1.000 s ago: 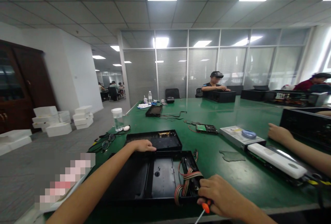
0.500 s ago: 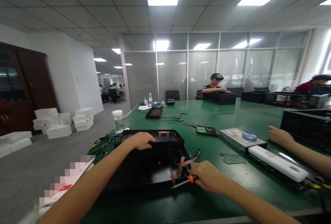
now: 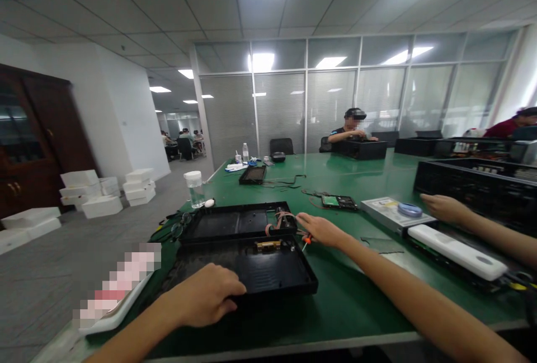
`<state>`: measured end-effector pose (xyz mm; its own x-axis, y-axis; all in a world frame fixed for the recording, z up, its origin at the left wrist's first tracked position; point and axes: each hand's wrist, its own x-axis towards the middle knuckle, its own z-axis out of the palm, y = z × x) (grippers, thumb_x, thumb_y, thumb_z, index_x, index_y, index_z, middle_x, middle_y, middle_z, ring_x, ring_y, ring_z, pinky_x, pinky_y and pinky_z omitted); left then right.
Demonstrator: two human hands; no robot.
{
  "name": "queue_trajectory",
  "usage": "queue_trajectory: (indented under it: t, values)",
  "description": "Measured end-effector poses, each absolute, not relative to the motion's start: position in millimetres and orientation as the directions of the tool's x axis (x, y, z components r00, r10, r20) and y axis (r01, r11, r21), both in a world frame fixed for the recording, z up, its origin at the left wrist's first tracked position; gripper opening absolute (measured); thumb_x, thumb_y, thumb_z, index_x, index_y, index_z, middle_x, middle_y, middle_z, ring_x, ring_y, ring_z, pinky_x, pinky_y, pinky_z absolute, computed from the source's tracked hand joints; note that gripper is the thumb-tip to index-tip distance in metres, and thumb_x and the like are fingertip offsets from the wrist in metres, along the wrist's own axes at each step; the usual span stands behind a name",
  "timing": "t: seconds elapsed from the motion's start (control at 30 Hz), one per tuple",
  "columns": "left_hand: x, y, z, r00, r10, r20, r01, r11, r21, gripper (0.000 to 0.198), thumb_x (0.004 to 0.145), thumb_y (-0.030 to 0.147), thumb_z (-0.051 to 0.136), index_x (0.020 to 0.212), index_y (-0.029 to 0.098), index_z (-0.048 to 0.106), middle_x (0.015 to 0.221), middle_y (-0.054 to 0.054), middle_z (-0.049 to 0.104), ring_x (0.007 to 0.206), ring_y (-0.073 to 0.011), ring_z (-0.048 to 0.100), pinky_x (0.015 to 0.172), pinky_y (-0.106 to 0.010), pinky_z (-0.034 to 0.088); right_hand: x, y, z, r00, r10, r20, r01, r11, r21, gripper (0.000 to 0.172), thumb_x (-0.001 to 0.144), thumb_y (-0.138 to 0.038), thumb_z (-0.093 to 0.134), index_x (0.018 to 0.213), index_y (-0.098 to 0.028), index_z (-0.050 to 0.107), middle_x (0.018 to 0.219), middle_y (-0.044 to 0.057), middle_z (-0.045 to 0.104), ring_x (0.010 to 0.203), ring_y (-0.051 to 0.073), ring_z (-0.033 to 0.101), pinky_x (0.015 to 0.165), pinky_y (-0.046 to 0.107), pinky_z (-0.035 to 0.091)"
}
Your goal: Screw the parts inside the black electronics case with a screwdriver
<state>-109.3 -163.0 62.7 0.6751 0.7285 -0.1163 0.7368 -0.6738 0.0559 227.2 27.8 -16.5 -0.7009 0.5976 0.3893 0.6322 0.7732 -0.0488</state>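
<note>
Two shallow black casing halves lie one behind the other on the green table (image 3: 268, 326). My left hand (image 3: 212, 296) is closed over the front edge of the nearer casing half (image 3: 268, 273), which has a gold-coloured connector (image 3: 268, 246) at its back. Behind it sits the farther casing half (image 3: 226, 223), with grey and red ribbon wires (image 3: 274, 222) at its right end. My right hand (image 3: 321, 229) is at that right end, by the wires. An orange-handled screwdriver (image 3: 307, 239) is held in it, its shaft pointing down towards me.
A lidded clear jar (image 3: 194, 189) and glasses (image 3: 181, 227) stand left of the casings. Rightward are a hard drive (image 3: 339, 202), a metal box (image 3: 388, 212) with a blue tape roll (image 3: 410, 210), and a white device (image 3: 457, 251). Another person's hand (image 3: 447, 209) touches a black case (image 3: 474, 184).
The casing half with the wires has gone from the near side to behind the one with the connector. My left hand has come nearer; my right hand has moved away from me with the screwdriver.
</note>
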Motion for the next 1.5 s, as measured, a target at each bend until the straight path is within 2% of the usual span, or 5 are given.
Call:
queue_trajectory:
  t: [0.13, 0.27, 0.4, 0.67, 1.5]
  values:
    - [-115, -151, 44, 0.649, 0.736, -0.193, 0.756, -0.652, 0.058, 0.019, 0.075, 0.033, 0.056, 0.090, 0.027, 0.064, 0.085, -0.003, 0.064, 0.084, -0.0215, 0.057, 0.070, -0.028, 0.039, 264, 40, -10, -0.577, 0.658, 0.484, 0.635, 0.734, -0.240, 0.025, 0.073, -0.035, 0.057, 0.089, -0.018, 0.063, 0.102, 0.010, 0.058, 0.090, 0.021, 0.054, 0.083, 0.033, 0.039]
    - [-108, -111, 57, 0.595, 0.733, -0.331, 0.798, -0.589, 0.130, 0.031, 0.074, 0.047, 0.055, 0.089, 0.022, 0.066, 0.079, -0.003, 0.065, 0.070, -0.0188, 0.058, 0.059, -0.024, 0.040, 262, 35, -4, -0.418, 0.776, 0.473, 0.658, 0.618, -0.431, 0.034, 0.074, -0.048, 0.052, 0.060, -0.018, 0.060, 0.060, 0.003, 0.058, 0.060, 0.016, 0.051, 0.066, 0.027, 0.038]
    - [-67, -58, 62, 0.714, 0.688, -0.131, 0.700, -0.697, 0.154, 0.029, 0.074, 0.035, 0.058, 0.099, 0.021, 0.061, 0.080, -0.001, 0.063, 0.070, -0.0150, 0.057, 0.063, -0.021, 0.040, 234, 17, -2, -0.489, 0.780, 0.391, 0.715, 0.615, -0.333, 0.043, 0.077, -0.054, 0.045, 0.055, -0.017, 0.055, 0.056, 0.003, 0.056, 0.057, 0.014, 0.048, 0.059, 0.024, 0.032]
    - [9, -13, 6, 0.868, 0.469, 0.162, 0.496, -0.826, -0.267, 0.018, 0.080, 0.030, 0.054, 0.094, 0.021, 0.060, 0.090, -0.007, 0.054, 0.088, -0.0214, 0.049, 0.072, -0.029, 0.041, 232, 9, -7, -0.595, 0.701, 0.392, 0.692, 0.695, -0.193, 0.047, 0.083, -0.052, 0.036, 0.059, -0.017, 0.055, 0.059, 0.004, 0.057, 0.056, 0.013, 0.045, 0.056, 0.023, 0.027]
    - [10, 3, -15, 0.841, 0.414, 0.348, 0.506, -0.829, -0.238, 0.021, 0.086, 0.022, 0.041, 0.076, 0.015, 0.058, 0.075, -0.005, 0.057, 0.074, -0.0148, 0.052, 0.071, -0.026, 0.040, 244, 24, -15, -0.555, 0.694, 0.459, 0.722, 0.676, -0.149, 0.050, 0.085, -0.051, 0.033, 0.059, -0.015, 0.056, 0.057, 0.003, 0.057, 0.055, 0.012, 0.045, 0.054, 0.023, 0.025]
